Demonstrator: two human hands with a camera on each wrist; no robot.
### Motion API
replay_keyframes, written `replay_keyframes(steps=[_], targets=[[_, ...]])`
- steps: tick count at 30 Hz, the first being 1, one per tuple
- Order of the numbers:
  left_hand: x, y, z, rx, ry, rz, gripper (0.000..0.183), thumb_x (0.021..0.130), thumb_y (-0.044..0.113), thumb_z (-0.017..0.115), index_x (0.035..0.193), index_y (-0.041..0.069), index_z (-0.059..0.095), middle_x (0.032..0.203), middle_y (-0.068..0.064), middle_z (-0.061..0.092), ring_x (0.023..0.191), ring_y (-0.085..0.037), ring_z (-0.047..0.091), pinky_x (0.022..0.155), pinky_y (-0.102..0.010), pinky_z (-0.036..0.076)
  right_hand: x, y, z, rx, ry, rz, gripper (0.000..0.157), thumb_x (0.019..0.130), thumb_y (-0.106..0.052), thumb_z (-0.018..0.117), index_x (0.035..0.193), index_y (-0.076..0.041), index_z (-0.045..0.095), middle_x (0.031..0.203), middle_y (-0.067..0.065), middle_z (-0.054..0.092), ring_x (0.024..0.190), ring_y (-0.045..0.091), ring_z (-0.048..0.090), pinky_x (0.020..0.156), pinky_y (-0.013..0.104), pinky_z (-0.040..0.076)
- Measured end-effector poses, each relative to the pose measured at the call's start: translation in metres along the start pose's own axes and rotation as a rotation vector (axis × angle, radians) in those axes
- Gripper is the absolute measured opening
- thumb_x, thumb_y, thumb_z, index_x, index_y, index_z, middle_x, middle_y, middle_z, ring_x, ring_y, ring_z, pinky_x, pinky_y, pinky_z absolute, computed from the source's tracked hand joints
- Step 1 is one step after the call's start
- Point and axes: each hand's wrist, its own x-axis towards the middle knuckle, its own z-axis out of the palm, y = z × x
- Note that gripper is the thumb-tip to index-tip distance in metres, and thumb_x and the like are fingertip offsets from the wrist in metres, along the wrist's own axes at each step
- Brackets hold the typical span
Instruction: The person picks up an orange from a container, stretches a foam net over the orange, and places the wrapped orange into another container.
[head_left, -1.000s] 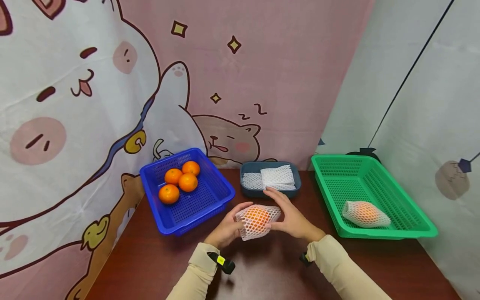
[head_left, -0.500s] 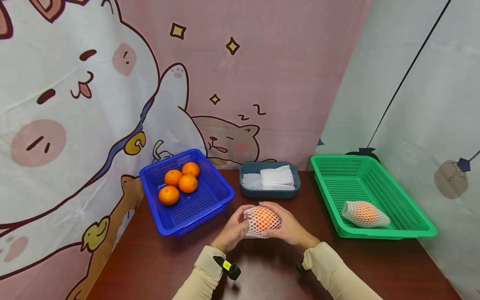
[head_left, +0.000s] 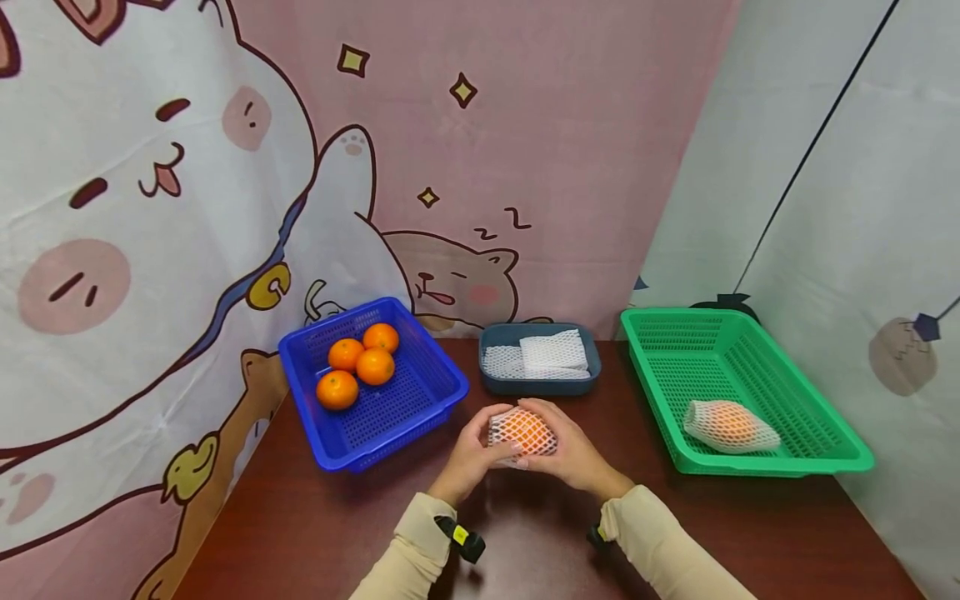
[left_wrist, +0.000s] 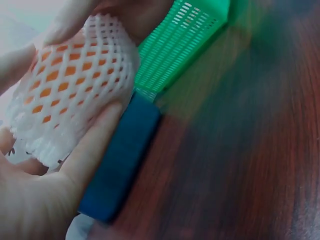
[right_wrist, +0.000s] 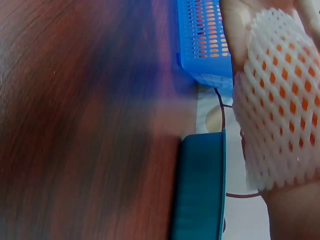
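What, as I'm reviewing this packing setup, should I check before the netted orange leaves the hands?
1. Fruit inside its sleeve: ok; orange shows through the mesh of the netted orange.
2. Grip: ok; left hand and right hand both hold it.
3. Sleeve covering the fruit all round: cannot tell; fingers hide parts of it.
4. Room in the green basket: ok; one wrapped fruit lies toward its near side.
5. Spare sleeves: ok; some lie in the small tray, exact count unclear.
6. Bare oranges: ok; four sit in the blue basket.
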Motion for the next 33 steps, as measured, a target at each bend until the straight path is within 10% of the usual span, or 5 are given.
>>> replay_keyframes(steps=[12,19,25,33], targets=[[-0.003,-0.001,-0.008,-0.075,-0.017,-0.061,0.057,0.089,0.006,0.068,0.140,0.003,0.043,0.120,-0.012,0.056,0.097,-0.024,0.064,0.072,-0.042,0.057,-0.003,0.026,0.007,-0.002,-0.010,-0.009,0.084,0.073,-0.038,0.084,0.144,-0.019,0.045,0.145,-0.002,0.045,0.128,0.022,0.045,0.102,0.055,0.037],[-0.007,0.007,-0.006,0.207,-0.003,0.043,0.050,0.091,0.004,0.065,0.138,0.001,0.046,0.119,-0.017,0.058,0.098,-0.023,0.062,0.078,-0.033,0.054,-0.009,0.016,0.010,0.029,0.051,0.030,0.077,0.071,-0.019,0.087,0.138,-0.008,0.051,0.136,0.006,0.053,0.116,0.022,0.052,0.097,0.040,0.042],[-0.011,0.040,-0.004,0.405,0.044,0.119,0.043,0.092,0.005,0.063,0.132,-0.003,0.051,0.129,-0.022,0.054,0.115,-0.041,0.054,0.095,-0.053,0.044,-0.012,-0.003,0.003,0.061,0.057,0.028,0.074,0.072,-0.012,0.086,0.137,-0.006,0.051,0.133,0.015,0.054,0.115,0.026,0.053,0.098,0.032,0.041],[0.002,0.038,-0.036,0.613,0.102,0.269,0.041,0.087,0.014,0.074,0.125,0.009,0.061,0.121,-0.008,0.062,0.107,-0.033,0.061,0.086,-0.051,0.050,-0.015,0.000,0.002,0.087,0.049,0.081,0.075,0.072,-0.013,0.085,0.138,-0.009,0.050,0.135,0.013,0.053,0.115,0.024,0.052,0.099,0.040,0.039]])
